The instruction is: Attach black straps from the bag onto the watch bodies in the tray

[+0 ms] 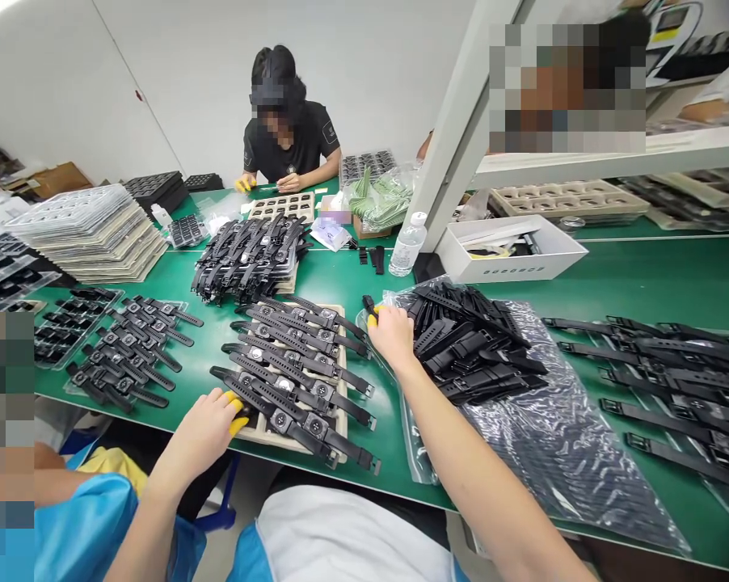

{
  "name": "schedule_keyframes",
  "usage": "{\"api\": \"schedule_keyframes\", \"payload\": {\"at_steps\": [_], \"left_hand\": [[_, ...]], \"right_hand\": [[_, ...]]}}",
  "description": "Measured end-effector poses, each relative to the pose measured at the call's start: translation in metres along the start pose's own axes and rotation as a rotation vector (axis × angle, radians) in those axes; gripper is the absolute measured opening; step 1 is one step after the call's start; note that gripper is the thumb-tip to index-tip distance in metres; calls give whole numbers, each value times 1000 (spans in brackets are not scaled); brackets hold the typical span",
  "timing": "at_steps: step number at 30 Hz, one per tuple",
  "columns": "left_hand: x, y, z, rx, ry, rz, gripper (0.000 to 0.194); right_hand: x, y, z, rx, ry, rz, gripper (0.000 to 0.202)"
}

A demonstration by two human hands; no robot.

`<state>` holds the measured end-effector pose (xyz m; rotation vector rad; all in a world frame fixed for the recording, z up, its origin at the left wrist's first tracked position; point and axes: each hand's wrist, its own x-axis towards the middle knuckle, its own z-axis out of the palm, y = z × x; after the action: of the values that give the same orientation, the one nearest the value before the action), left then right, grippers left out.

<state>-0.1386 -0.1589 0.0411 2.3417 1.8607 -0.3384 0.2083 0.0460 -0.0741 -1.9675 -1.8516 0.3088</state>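
Note:
My left hand [219, 416], with yellow finger covers, is closed at the near left corner of a beige tray [267, 430]; a dark piece shows at its fingertips, too hidden to name. Rows of smartwatches with black straps [292, 368] lie across this tray. My right hand [389, 330] is closed on a black strap [370, 307] whose end sticks up past the fingers. It is just left of a pile of loose black straps [467, 343] on a clear plastic bag [574, 453].
More strapped watches lie at the left [128, 347] and right [692, 388]. Behind the tray is a heaped watch stack [246, 255]. A bottle [408, 246] and white box [516, 255] stand near a post. A person [292, 145] sits opposite.

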Motion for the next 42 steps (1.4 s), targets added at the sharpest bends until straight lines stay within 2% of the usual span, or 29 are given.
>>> {"api": "schedule_keyframes", "payload": {"at_steps": [2, 4, 5, 7, 9, 11, 14, 17, 21, 24, 27, 35, 42], "left_hand": [[-3, -6, -13, -123, 2, -24, 18], [-1, -5, -27, -280, 73, -59, 22], [4, -1, -35, -372, 130, -63, 24], [26, 14, -48, -575, 251, -27, 26], [63, 35, -56, -770, 360, 65, 25], [112, 56, -55, -870, 420, 151, 25], [181, 79, -39, -903, 437, 254, 29], [218, 91, -16, -924, 457, 358, 34], [220, 91, -1, -821, 490, 511, 43], [212, 87, -1, -800, 458, 578, 56], [209, 87, -3, -782, 445, 619, 58], [212, 93, 3, -845, 549, 609, 49], [203, 94, -4, -769, 477, 595, 47]], "right_hand": [[0, 1, -5, 167, 94, 29, 21], [-4, 0, -10, 473, 171, 48, 15], [-7, -2, -13, 677, 171, 55, 14], [-17, -11, -20, 1100, 64, 56, 16], [-29, -23, -27, 1406, -123, 26, 22], [-40, -34, -33, 1557, -290, -20, 26], [-52, -45, -37, 1615, -445, -54, 30], [-54, -47, -34, 1595, -552, -78, 35], [-50, -42, -27, 1568, -648, -83, 35], [-49, -41, -27, 1576, -684, -79, 33], [-49, -42, -29, 1612, -709, -62, 33], [-49, -46, -36, 1725, -705, -13, 33], [-48, -45, -37, 1785, -679, 70, 37]]}}
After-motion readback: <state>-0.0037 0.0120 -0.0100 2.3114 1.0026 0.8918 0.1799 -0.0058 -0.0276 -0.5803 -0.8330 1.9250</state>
